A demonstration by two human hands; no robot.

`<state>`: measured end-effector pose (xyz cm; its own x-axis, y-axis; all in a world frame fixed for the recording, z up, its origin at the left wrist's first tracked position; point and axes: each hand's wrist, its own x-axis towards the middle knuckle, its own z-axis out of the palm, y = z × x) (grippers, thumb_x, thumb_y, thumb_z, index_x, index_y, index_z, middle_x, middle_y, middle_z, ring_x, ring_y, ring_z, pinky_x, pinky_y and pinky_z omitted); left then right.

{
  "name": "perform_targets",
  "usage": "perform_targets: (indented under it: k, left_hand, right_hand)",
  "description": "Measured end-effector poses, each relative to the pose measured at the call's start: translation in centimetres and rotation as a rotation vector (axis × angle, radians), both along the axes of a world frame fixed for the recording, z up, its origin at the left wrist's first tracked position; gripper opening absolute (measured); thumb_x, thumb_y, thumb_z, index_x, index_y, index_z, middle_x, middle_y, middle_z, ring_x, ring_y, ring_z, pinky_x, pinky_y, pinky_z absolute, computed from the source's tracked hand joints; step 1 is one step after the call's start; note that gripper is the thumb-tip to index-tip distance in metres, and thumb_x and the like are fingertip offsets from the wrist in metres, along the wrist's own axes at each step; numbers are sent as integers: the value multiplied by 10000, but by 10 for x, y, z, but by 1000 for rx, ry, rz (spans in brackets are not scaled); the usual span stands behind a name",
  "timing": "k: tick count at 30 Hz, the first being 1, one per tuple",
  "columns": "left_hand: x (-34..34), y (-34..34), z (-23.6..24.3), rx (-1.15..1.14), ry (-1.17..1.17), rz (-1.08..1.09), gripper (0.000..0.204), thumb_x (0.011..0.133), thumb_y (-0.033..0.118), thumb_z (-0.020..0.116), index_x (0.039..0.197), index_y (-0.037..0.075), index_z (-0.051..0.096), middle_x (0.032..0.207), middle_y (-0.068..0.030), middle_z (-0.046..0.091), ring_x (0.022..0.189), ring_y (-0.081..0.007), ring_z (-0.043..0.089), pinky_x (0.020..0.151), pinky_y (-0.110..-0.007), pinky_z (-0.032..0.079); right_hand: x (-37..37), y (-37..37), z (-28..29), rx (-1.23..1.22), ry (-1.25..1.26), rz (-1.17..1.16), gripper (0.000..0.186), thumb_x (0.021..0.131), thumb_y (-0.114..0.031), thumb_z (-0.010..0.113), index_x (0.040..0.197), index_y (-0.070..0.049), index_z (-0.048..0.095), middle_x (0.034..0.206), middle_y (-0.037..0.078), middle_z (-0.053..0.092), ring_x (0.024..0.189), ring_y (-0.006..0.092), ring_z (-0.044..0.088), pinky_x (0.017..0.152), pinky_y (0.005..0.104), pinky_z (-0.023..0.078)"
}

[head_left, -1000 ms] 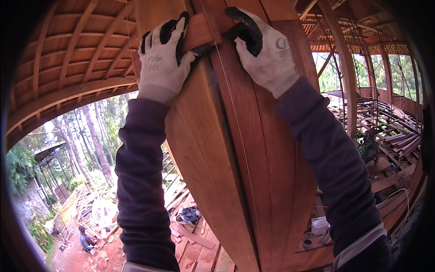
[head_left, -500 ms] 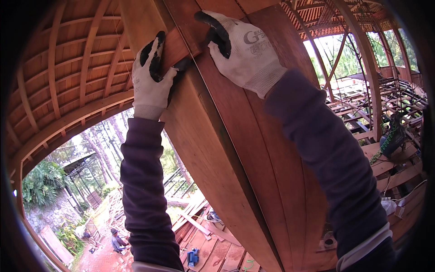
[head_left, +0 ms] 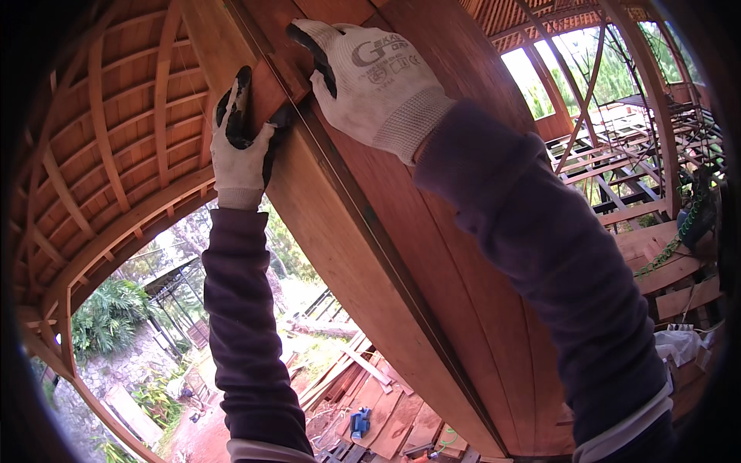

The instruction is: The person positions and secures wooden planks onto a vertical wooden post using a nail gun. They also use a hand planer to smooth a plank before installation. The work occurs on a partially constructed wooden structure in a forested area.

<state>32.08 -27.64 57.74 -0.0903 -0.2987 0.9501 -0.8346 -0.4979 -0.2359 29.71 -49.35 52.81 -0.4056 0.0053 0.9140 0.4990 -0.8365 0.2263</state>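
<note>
My left hand (head_left: 241, 158), in a white glove with black palm, grips a short reddish wooden block (head_left: 270, 81) held across a tall pale-brown timber (head_left: 324, 255). Reddish vertical planks (head_left: 448, 270) adjoin that timber along a dark seam with a thin line beside it. My right hand (head_left: 378, 89), gloved alike, is curled at the upper right end of the block, over the planks; its fingertips are partly hidden, so what exactly they hold is unclear.
A curved slatted wooden roof (head_left: 123, 131) spans the left. Below lie boards (head_left: 394, 417), a blue tool (head_left: 360, 422) and a small, indistinct person (head_left: 185, 392). Right are posts (head_left: 648, 92), open framework, a green coiled hose (head_left: 679, 235) and a pale bag (head_left: 679, 347).
The view has swung, tilting the timber further diagonally and bringing both hands leftward in the picture. My right hand appears larger and lower, closer to my left, which still grips the block.
</note>
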Motion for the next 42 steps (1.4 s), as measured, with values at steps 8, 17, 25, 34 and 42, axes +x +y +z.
perform_targets:
  k: [8, 17, 25, 34, 42]
  left_hand:
    - [-2, -1, 1, 23, -3, -41, 664, 794, -19, 744, 1403, -6, 480, 1379, -107, 521, 1260, -190, 502, 1079, -312, 393]
    - [1, 2, 6, 50, 46, -108, 701, 768, -39, 756, 1410, 9, 479, 1416, -103, 502, 1290, -199, 486, 1106, -327, 381]
    - [9, 3, 8, 72, -229, 44, 786, 695, 180, 834, 1410, 125, 511, 1311, -195, 532, 1221, -360, 515, 1057, -421, 417]
    - [6, -5, -4, -39, -256, 331, 812, 766, 243, 758, 1493, 213, 397, 1446, -166, 423, 1364, -376, 354, 1163, -471, 271]
    - [7, -3, -3, -19, -191, 313, 806, 784, 371, 731, 1494, 214, 382, 1470, -146, 395, 1403, -351, 314, 1209, -495, 151]
  right_hand:
    - [4, 6, 2, 28, -70, -135, 471, 915, -174, 539, 1367, -53, 489, 843, 153, 628, 746, 290, 628, 664, 412, 528]
    - [-3, 3, 0, 22, 56, 31, 427, 918, -178, 529, 1331, -69, 530, 868, 158, 649, 772, 303, 640, 680, 414, 530]
    - [-8, 3, 3, 3, -5, 56, 451, 886, -119, 578, 1335, -88, 543, 975, 176, 674, 902, 315, 670, 789, 413, 541]
    - [-13, 6, 5, -4, 83, 132, 455, 885, -88, 572, 1339, -120, 552, 1101, 171, 672, 970, 333, 669, 853, 399, 543]
    - [-13, 6, 3, -11, 77, 84, 452, 891, -81, 583, 1341, -114, 553, 1053, 167, 681, 942, 306, 686, 827, 379, 552]
